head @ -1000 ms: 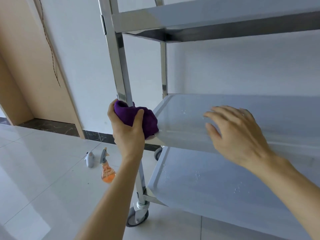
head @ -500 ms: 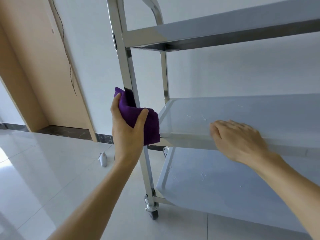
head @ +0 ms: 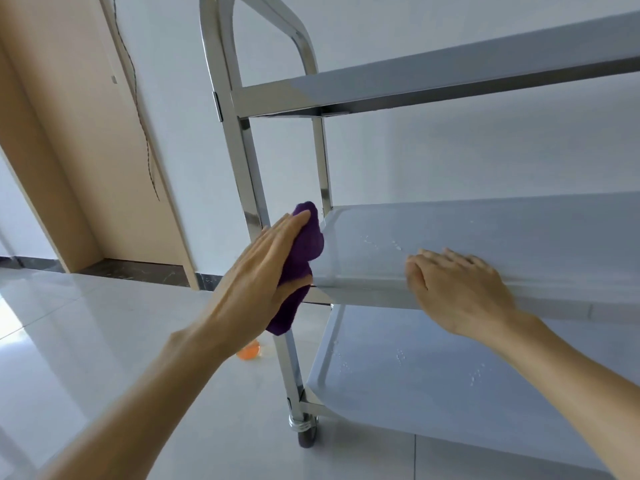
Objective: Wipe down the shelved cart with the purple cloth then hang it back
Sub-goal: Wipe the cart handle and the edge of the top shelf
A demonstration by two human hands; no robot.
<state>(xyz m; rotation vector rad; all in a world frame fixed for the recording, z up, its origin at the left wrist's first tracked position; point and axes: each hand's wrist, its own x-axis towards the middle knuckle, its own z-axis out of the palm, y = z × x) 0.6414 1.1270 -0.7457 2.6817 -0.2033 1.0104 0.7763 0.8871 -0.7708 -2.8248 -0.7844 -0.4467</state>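
So my left hand (head: 258, 275) is flat on the purple cloth (head: 301, 268), fingers straight and close together, pressing it vs. the cart's front left post (head: 239, 147) right where the middle shelf (head: 485, 237) meets it. The cloth is bunched up — part pokes out above my fingertips, part hangs below my palm beside the post. It touches the shelf's left corner too. My thumb sits low, under the cloth edge.

My right hand (head: 460, 289) is on the front lip of the middle shelf, a bit to the right of the cloth, well apart from it. Fingers are bent over the edge onto the shelf top, thumb down on the front face. I'm holding the shelf rim w/ it.

The cart (head: 450, 81) is shiny metal w/ 3 shelves: top shelf (head: 433, 77) up high, middle one by my hands, bottom shelf (head: 415, 375) low near the floor. Little water drops sit on the middle shelf near my right hand, and more on the bottom shelf. A curved handle (head: 277, 15) goes up at the left end. One wheel (head: 306, 434) shows under the front left post.

On the floor behind my left arm there's something orange (head: 248, 351) — mostly hidden, can't tell what it is. The floor (head: 86, 341) is pale shiny tile. A tan door frame (head: 69, 133) stands at left, w/ a thin dark cord (head: 138, 109) hanging down the wall next to it.
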